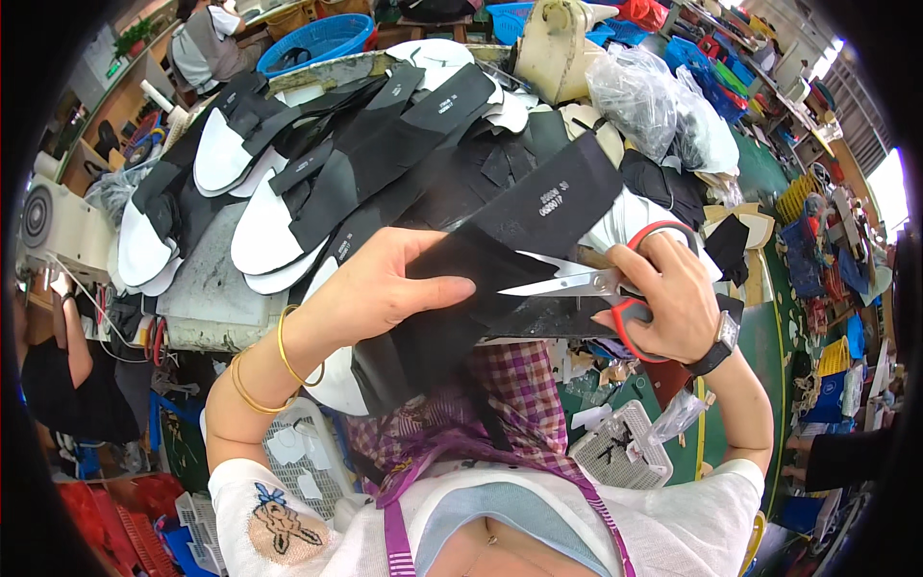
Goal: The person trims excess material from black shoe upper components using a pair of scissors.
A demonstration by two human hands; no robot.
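The left hand's fingers are disappearing behind the black piece, whose lower folds are blurring, hard to make out. The left hand is pinching this piece between both hands; the right hand is gripping red-handled scissors, their open blades pointing toward it. Black-and-white stacks are crowding the space beyond, while bare tabletop is showing at left
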